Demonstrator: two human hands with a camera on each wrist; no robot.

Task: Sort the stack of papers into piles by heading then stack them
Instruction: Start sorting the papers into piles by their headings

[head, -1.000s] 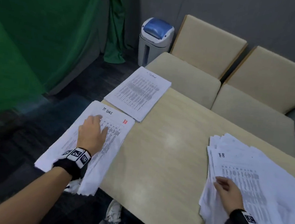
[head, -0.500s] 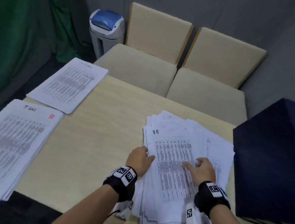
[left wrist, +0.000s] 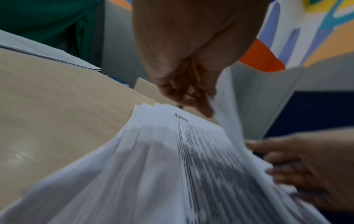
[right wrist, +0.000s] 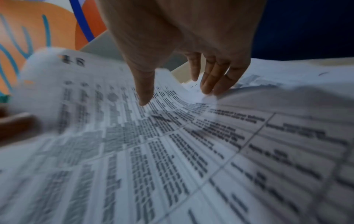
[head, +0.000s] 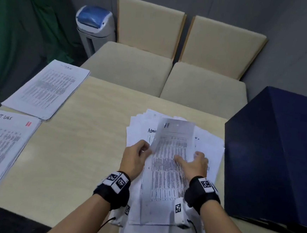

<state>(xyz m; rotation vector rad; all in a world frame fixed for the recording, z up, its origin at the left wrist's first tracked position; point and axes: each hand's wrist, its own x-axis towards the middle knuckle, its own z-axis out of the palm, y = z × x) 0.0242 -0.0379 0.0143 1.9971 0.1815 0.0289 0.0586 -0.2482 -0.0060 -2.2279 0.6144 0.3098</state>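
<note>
Plainly my left hand (head: 134, 158) pinches the top sheet (head: 171, 154) by its edge, my right hand (head: 194, 163) spread flat on it; limp, light, slippery, so I'd lift by that edge

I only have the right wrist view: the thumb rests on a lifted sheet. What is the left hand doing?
Observer: The left hand pinches the left edge of that lifted sheet, which curls up off the unsorted stack.
Operator: What heading lies underneath?
Observer: The next sheet has "Admin" handwritten at its top.
Operator: Where are the sorted piles?
Observer: Both lie on the left side of the table: a near pile whose heading begins "IT", and a farther pile whose heading is too blurred to read.
</note>
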